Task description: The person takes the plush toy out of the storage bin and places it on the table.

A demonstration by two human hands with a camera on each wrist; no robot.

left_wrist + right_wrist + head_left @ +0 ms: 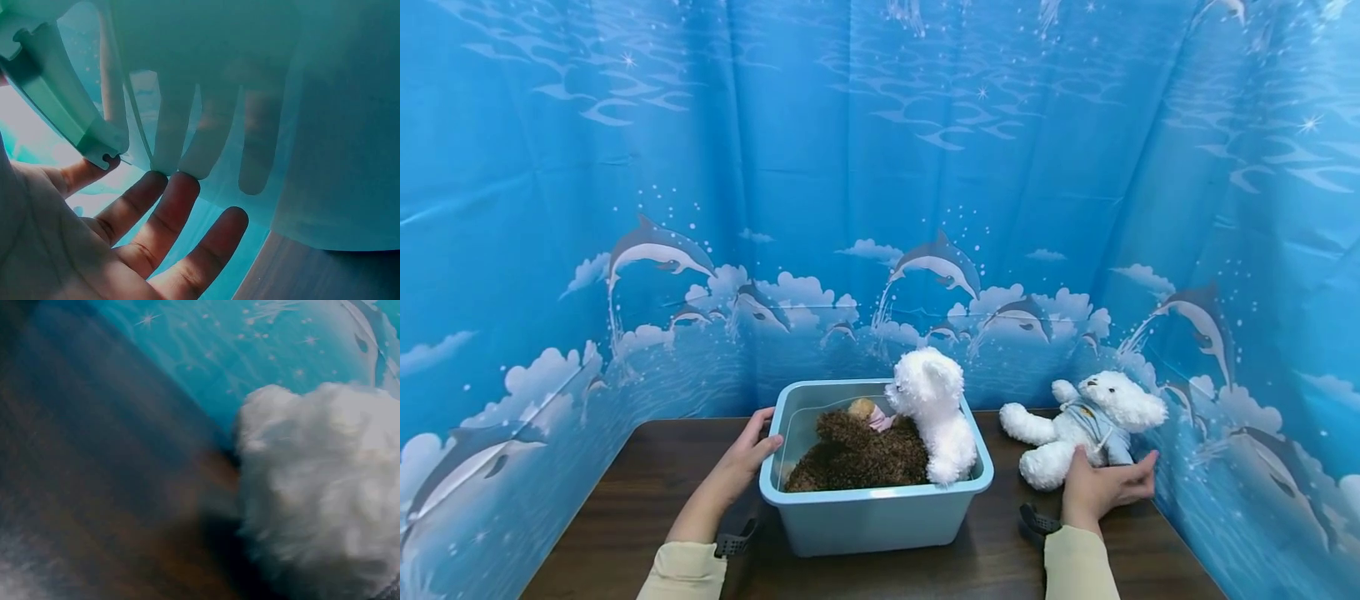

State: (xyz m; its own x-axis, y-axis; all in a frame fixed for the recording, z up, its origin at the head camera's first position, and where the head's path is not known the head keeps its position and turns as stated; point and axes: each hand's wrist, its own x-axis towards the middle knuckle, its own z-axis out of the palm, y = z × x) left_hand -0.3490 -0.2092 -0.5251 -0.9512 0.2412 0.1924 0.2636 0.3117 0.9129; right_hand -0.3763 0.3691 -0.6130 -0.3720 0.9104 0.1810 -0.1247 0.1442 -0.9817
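On the left we see the dark brown desk (632,492), with a blue dolphin curtain (820,167) all around its far side. Next comes the left hand (747,458), in a pale sleeve (685,571). Its grip is spread, with the finger tips on the outside of the tub (872,529) and the thumb at the left rim.

The light blue tub sits in the middle of the desk. In it we see a brown curly toy (872,458), and a small tan toy (861,408) with pink cloth on its far side. At the right end a fluffy white toy (938,425) pokes its head up above the rim.

Farther right, on the desk, a white bear (1071,429) in a light blue top leans back, legs to the left. The right hand (1105,483) is on its near side. That grip is spread too, thumb up against the bear and fingers reaching right. Up close, its fur looks blurry to us.
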